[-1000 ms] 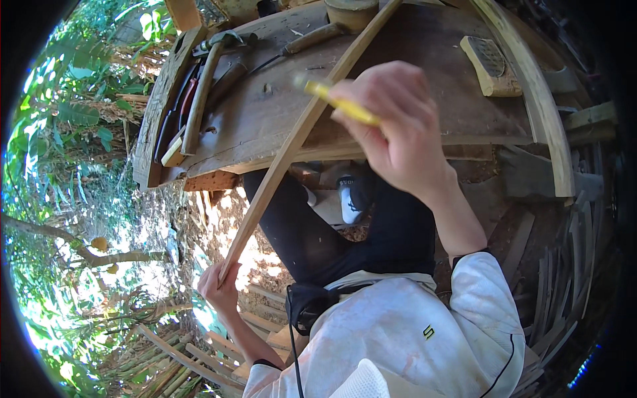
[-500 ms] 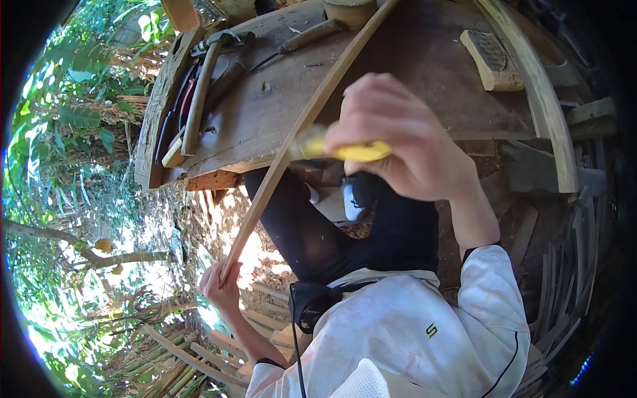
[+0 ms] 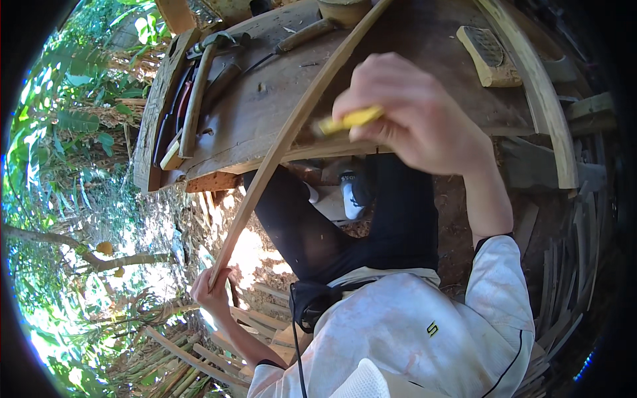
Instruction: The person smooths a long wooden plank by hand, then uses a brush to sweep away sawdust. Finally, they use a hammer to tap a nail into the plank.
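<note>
1. The left hand has its fingers and thumb pinched around the lower end of a long wooden strip, out beyond the near edge of the tabletop.
2. That strip slants from the left hand across the near edge and over the tabletop toward its far edge.
3. The right hand is curled firmly around a yellow tool, above the near edge and to the right of the strip.
4. The tool's tip points left and sits just beside the strip — it is blurred, so I cannot tell whether the two touch.
5. Along the left edge of the tabletop lies a hammer, its head toward the far left corner, beside a thick wooden rail.
6. A wooden-handled tool lies near the far edge, left of the strip, its handle near a round wooden piece.
7. Toward the right edge rests a wooden block with a dark face, just beside a long curved beam that reaches past the near edge.
</note>
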Demonstrator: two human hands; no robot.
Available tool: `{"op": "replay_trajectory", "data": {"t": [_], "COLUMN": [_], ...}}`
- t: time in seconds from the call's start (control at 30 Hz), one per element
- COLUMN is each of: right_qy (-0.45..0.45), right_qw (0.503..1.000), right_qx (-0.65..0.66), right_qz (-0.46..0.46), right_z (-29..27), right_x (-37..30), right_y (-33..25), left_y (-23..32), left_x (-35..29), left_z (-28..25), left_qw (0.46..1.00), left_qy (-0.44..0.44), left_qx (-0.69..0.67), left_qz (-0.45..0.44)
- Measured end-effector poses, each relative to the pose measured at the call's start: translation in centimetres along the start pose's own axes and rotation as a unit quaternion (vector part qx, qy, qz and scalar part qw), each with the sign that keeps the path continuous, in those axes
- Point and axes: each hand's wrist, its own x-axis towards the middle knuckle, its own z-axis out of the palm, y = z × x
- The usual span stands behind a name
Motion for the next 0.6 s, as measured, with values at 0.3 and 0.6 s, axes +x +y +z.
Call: {"op": "replay_trajectory", "data": {"t": [0.3, 0.6], "right_qy": [0.044, 0.052], "right_qw": [0.999, 0.997], "right_qx": [0.004, -0.046], "right_qz": [0.018, 0.043], "right_z": [-0.9, -1.7], "right_x": [0.0, 0.2], "right_y": [1.5, 2.6], "left_y": [-2.0, -2.5], "left_x": [-0.6, -0.7], "left_z": [-0.6, -0.6], "left_qw": [0.999, 0.998], "left_qy": [0.015, 0.009], "left_qx": [-0.026, -0.013], "left_qz": [-0.031, -0.054]}}
